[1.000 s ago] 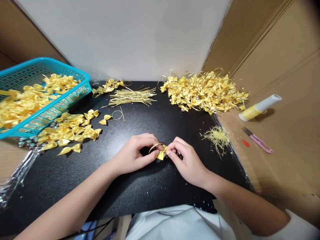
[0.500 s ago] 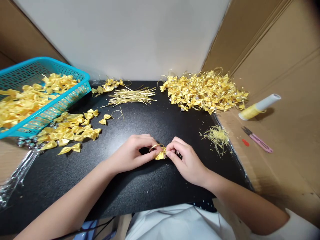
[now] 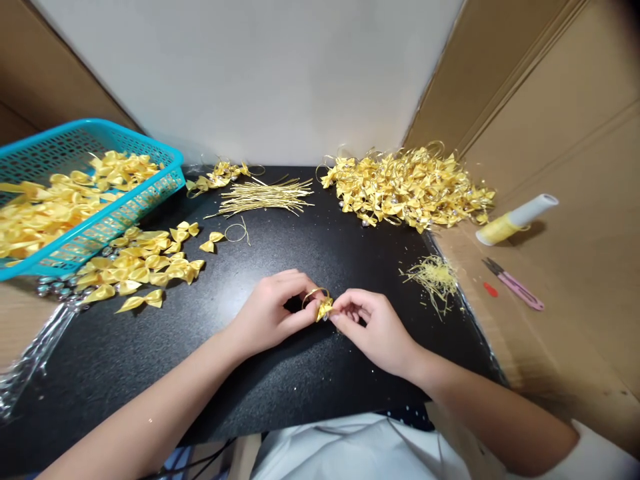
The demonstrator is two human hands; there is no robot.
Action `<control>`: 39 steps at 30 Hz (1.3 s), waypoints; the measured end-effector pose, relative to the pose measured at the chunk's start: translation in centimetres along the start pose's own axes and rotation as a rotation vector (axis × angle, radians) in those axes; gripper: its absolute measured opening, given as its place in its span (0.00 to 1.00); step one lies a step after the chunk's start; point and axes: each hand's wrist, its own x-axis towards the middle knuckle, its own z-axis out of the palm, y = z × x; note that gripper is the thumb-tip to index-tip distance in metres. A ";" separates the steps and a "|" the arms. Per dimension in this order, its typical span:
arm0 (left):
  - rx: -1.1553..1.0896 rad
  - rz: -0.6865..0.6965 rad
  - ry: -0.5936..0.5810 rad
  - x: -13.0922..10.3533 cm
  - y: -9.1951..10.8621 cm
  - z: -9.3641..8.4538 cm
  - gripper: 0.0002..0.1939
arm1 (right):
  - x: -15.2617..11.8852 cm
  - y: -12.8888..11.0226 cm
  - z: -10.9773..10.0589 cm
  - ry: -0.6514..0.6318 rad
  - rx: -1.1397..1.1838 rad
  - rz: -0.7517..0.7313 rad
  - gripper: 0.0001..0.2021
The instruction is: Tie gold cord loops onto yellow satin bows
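Over the black table, my left hand [image 3: 281, 308] pinches a small yellow ribbon bow [image 3: 325, 309] between thumb and fingers. A gold cord loop [image 3: 316, 291] rises from the bow by the left fingertips, and a small silvery bell or bead [image 3: 325, 317] shows at its lower edge. My right hand [image 3: 374, 328] is closed in a pinch at the bow's right side, thumb against forefinger. What exactly those right fingertips grip is too small to make out; they touch or nearly touch the bow.
A blue basket [image 3: 173, 157] of yellow bows stands at left, with loose bows [image 3: 150, 260] and silvery bells [image 3: 53, 287] beside it. Gold cords [image 3: 267, 197] lie at the back. Finished-looking looped bows [image 3: 405, 187] pile back right. Thread scraps [image 3: 434, 277], pink snips [image 3: 520, 290] and a tube [image 3: 530, 212] lie at right.
The bow has turned and tilted a little in my left fingers, so its bell shows more. My right hand has moved slightly down, its fingers curling more. The view has shifted slightly.
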 end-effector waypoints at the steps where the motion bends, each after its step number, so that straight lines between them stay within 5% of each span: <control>1: 0.001 0.004 -0.002 0.0 0.0 0.0 0.06 | 0.0 0.0 0.0 -0.020 0.036 0.039 0.04; 19: 0.002 -0.003 -0.010 0.0 0.1 0.1 0.04 | 0.0 -0.4 -0.1 -0.056 0.135 0.168 0.04; 39: 0.068 0.031 -0.023 0.0 0.3 0.4 0.05 | 0.5 -0.6 -0.2 -0.182 0.468 0.471 0.03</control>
